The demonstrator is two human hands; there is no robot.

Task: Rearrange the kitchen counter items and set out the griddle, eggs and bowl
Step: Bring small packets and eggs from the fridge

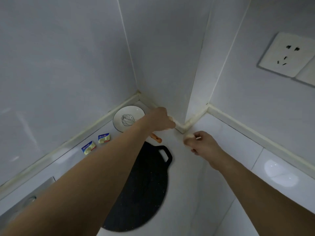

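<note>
Each hand holds an egg, the left hand (160,120) and the right hand (202,143), so set them down softly right of the bowl (119,116), away from the worktop (187,167) edge.

two butter packets (95,143), wall socket (286,55), tiled walls (68,57)

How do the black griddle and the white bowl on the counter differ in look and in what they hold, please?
The griddle is black, speckled and flat, with a loop handle; the bowl is white with a dark rim line and raised sides. The griddle looks far larger in this view. The bowl holds a wire whisk, while the visible part of the griddle carries nothing, though the left forearm covers part of it. Both are round and rest on the white counter.
</note>
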